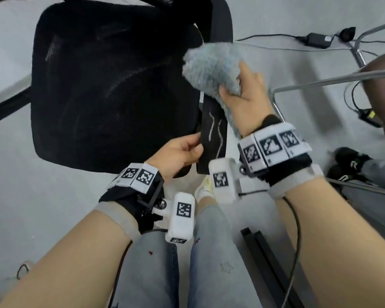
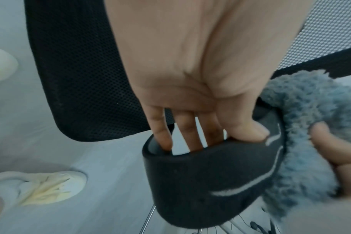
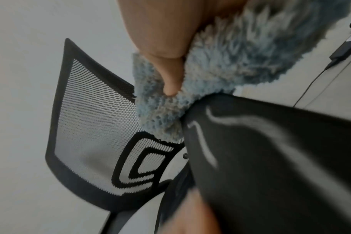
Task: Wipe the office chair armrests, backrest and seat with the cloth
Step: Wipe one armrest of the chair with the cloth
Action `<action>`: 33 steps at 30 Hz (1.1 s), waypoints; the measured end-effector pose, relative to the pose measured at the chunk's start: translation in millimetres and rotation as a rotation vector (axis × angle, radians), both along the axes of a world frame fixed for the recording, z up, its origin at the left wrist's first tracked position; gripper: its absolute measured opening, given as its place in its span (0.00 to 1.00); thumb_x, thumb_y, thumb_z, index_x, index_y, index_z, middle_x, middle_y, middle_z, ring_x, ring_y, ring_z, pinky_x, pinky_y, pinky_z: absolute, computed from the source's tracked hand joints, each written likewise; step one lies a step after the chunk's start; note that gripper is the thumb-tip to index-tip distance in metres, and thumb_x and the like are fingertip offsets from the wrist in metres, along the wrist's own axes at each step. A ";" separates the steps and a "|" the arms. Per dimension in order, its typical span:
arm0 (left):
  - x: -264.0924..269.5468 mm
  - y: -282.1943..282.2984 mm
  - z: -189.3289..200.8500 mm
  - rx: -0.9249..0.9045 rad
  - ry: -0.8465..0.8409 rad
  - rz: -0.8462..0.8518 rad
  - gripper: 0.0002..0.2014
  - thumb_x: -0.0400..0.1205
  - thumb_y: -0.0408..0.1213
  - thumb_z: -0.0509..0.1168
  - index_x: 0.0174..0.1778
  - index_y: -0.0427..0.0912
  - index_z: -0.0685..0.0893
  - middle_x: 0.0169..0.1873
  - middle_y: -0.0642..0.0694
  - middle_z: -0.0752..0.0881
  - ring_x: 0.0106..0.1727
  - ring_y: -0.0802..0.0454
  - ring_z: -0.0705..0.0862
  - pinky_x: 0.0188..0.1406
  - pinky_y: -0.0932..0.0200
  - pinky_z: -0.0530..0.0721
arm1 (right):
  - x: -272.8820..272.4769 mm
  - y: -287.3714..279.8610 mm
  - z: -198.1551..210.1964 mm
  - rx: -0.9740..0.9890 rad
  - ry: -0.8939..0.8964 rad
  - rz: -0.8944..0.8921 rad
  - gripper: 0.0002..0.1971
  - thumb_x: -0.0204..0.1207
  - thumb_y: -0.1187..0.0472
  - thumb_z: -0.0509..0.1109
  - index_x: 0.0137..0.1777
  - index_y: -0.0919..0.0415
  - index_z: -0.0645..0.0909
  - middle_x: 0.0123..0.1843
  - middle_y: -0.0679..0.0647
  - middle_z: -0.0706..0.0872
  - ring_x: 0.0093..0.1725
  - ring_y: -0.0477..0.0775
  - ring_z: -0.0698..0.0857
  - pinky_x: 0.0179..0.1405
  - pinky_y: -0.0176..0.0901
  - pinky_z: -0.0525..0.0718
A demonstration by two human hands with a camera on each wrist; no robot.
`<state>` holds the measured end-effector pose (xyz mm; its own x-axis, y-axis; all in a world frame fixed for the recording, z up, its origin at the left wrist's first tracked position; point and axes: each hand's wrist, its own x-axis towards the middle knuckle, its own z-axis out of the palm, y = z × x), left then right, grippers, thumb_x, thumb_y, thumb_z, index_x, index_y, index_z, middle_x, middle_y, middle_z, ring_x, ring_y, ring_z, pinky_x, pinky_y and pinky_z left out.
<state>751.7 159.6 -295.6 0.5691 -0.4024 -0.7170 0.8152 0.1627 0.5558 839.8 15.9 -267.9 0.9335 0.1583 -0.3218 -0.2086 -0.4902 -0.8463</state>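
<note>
A black office chair stands below me, its mesh seat (image 1: pixel 111 90) filling the upper left of the head view. Its right armrest (image 1: pixel 212 138), black with two wavy grey lines, runs toward me. My left hand (image 1: pixel 182 152) grips the near end of that armrest (image 2: pixel 200 182), fingers curled under its edge and thumb (image 2: pixel 244 131) on top. My right hand (image 1: pixel 242 92) holds a fluffy grey-blue cloth (image 1: pixel 213 70) pressed on the far part of the armrest (image 3: pixel 270 158). In the right wrist view the cloth (image 3: pixel 220 76) bunches under my thumb (image 3: pixel 170 76), with the mesh backrest (image 3: pixel 94 134) beyond.
Grey floor all around. Power adapters (image 1: pixel 318 40) and cables lie at the upper right, with metal chair legs (image 1: pixel 320 82) and another person's dark shoes (image 1: pixel 347 161) to the right. A black bar (image 1: pixel 265 258) lies by my right leg. My pale shoe (image 2: pixel 48 186) is near the chair.
</note>
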 end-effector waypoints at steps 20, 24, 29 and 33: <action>13.8 -13.6 1.3 0.171 0.103 0.045 0.16 0.84 0.30 0.56 0.67 0.31 0.72 0.58 0.38 0.80 0.62 0.44 0.78 0.68 0.48 0.75 | -81.3 -14.4 -8.8 -0.041 -0.074 0.065 0.25 0.71 0.73 0.68 0.63 0.45 0.76 0.63 0.54 0.78 0.52 0.30 0.65 0.53 0.13 0.63; 7.9 -9.7 -1.9 0.170 0.111 -0.043 0.14 0.82 0.26 0.56 0.63 0.35 0.76 0.54 0.46 0.81 0.48 0.53 0.82 0.46 0.62 0.86 | -81.7 -20.3 -17.0 -0.050 -0.084 0.126 0.21 0.67 0.75 0.68 0.47 0.45 0.74 0.69 0.48 0.79 0.54 0.57 0.76 0.53 0.15 0.61; -1.0 -11.1 -0.5 -0.048 0.150 0.067 0.12 0.84 0.41 0.53 0.56 0.49 0.81 0.54 0.47 0.84 0.58 0.49 0.82 0.54 0.50 0.83 | 0.9 4.2 -10.3 -0.084 -0.087 0.060 0.25 0.73 0.69 0.66 0.63 0.39 0.74 0.63 0.56 0.81 0.52 0.43 0.74 0.51 0.09 0.63; 4.9 -21.6 3.6 0.047 0.168 0.220 0.10 0.85 0.35 0.52 0.48 0.43 0.80 0.49 0.42 0.83 0.54 0.43 0.81 0.50 0.46 0.85 | -33.1 -1.6 -1.5 -0.034 -0.054 0.061 0.29 0.74 0.71 0.66 0.72 0.46 0.70 0.60 0.45 0.76 0.49 0.30 0.66 0.54 0.09 0.61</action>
<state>756.6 138.0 -292.0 0.5109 -0.2470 -0.8234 0.8445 0.3230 0.4272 806.7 14.3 -269.4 0.9386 0.2050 -0.2776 -0.1322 -0.5294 -0.8380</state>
